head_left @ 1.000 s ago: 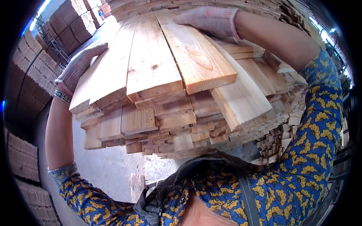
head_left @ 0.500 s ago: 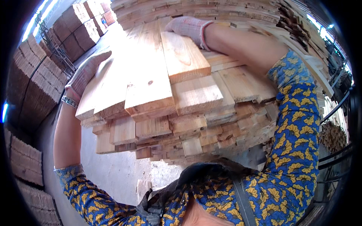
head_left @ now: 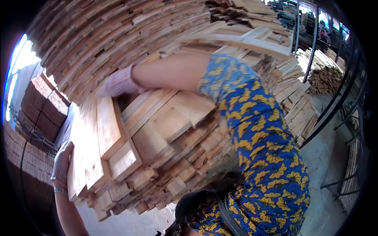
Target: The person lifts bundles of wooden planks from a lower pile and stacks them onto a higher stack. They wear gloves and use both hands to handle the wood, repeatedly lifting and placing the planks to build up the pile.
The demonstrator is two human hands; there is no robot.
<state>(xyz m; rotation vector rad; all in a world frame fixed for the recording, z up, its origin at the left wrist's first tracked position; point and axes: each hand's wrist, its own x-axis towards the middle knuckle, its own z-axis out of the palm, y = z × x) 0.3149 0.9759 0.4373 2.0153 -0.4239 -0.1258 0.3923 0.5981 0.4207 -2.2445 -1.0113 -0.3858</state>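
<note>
Both of my hands wear pale knitted work gloves. My left hand (head_left: 62, 163) lies closed against the outer side of the leftmost long plank (head_left: 80, 145), its fingers partly out of sight behind the edge. Across the pile, my right hand (head_left: 118, 83) is closed over the far end of a short, thick wooden board (head_left: 108, 128), which lies on top of other boards. Its fingertips cannot be made out. Under and beside these lies a stack of sawn boards (head_left: 165, 122) with uneven near ends, some jutting toward me.
Directly behind rises a tall wall of stacked planks (head_left: 130, 31). Strapped bundles of boards (head_left: 41, 104) stand at the left. A long loose plank (head_left: 252, 44) lies across the pile at the far right, near dark metal bars (head_left: 334, 106). Grey concrete floor (head_left: 327, 157) shows at the right.
The view has turned right, so the stack and both hands appear farther left. My right hand remains at the far end of the short board, and my left hand stays along the outer plank.
</note>
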